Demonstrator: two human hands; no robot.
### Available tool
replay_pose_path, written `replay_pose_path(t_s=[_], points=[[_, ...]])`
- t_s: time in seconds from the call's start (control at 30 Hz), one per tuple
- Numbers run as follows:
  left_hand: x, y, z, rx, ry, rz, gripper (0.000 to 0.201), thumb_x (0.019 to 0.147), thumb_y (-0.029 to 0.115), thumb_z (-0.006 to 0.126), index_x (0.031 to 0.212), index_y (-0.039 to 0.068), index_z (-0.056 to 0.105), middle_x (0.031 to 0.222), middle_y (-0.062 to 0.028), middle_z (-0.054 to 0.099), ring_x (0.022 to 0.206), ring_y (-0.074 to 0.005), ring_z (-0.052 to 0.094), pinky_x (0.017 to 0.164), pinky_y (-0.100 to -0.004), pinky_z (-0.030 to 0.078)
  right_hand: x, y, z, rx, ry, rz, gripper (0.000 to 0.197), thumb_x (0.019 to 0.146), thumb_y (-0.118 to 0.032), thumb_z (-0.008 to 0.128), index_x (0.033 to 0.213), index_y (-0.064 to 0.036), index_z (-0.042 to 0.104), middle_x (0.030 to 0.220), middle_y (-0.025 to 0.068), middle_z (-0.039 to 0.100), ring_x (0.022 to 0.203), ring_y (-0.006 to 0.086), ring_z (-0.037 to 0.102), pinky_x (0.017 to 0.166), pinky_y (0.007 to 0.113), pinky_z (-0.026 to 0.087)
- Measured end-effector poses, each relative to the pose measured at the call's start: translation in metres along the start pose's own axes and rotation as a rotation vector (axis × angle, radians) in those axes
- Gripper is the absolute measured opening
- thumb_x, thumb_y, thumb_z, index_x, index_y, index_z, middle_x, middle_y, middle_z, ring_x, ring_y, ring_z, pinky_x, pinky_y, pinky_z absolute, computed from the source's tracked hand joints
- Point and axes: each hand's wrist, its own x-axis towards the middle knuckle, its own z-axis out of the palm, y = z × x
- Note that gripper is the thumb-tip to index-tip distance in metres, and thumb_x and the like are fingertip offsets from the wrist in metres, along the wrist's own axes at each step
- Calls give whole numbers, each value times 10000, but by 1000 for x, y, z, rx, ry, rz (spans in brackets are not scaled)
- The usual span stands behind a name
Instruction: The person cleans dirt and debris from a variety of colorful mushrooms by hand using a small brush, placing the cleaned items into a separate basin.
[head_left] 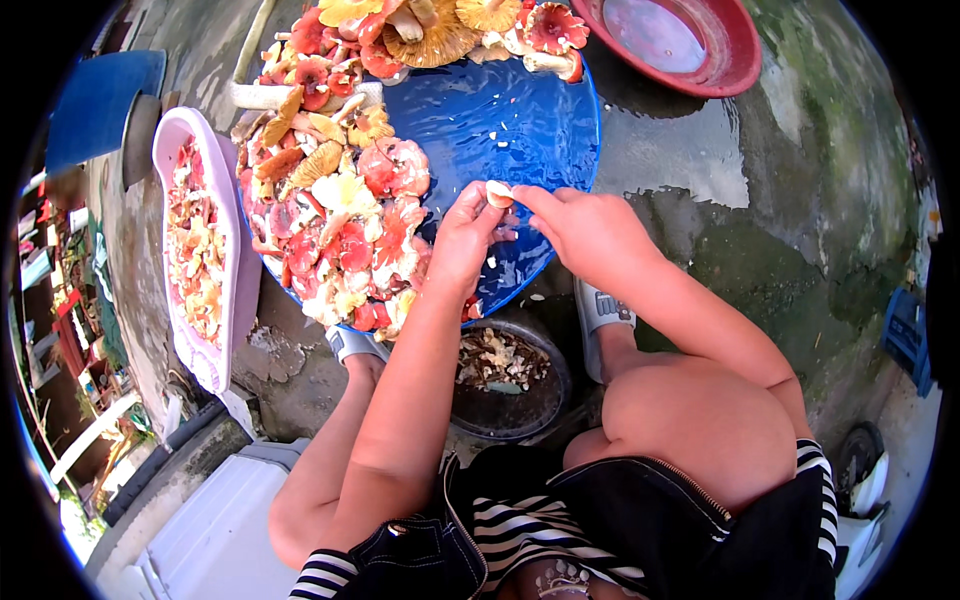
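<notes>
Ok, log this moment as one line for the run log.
left hand: holds pale mushroom piece | right hand: fingertips on same piece | below: blue basin of water, red and orange mushrooms

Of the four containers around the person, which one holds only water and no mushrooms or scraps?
The red basin at the top right. The blue tub holds floating mushrooms, the pink tray holds mushroom pieces, and the dark bowl between the feet holds scraps.

1. The wet concrete floor (790, 200) carried everything.
2. A large blue basin (510, 120) of water and red and orange mushrooms stood at the far middle.
3. A pink basket (235, 300) lay left of it.
4. A red bowl (735, 60) sat far right.
5. A dark bowl (520, 420) of scraps stood near.
</notes>
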Motion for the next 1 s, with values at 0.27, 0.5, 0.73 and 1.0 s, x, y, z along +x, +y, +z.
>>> replay_pose_path(t_s=[0.27,0.5,0.73,1.0], points=[[0,2,3,73,27,28,172,1016,242,563,1082,85,587,983,-7,611,878,-112,599,765,-273,512,-3,1,1,15,34,-2,286,911,-162,566,1196,-143,577,781,122,642,696,327,671,580,445,540],[0,4,0,134,7,33,160,1007,238,575,1073,92,581,979,2,603,886,-106,593,773,-275,495,-1,-3,-2,105,18,5,269,943,-225,579,1200,-147,577,807,122,656,729,336,673,615,456,543],[0,-1,-2,175,62,20,166,1014,220,562,1055,61,584,936,-9,603,846,-114,602,748,-268,512,1,8,0,49,3,28,280,939,-225,588,1201,-128,576,801,129,668,742,346,677,623,461,542],[1,0,-3,147,61,44,144,1021,189,539,1059,60,588,975,-24,611,857,-112,602,748,-274,517,-1,1,-3,90,6,-1,222,949,-222,564,1149,-127,580,782,126,661,729,340,676,611,460,536]])
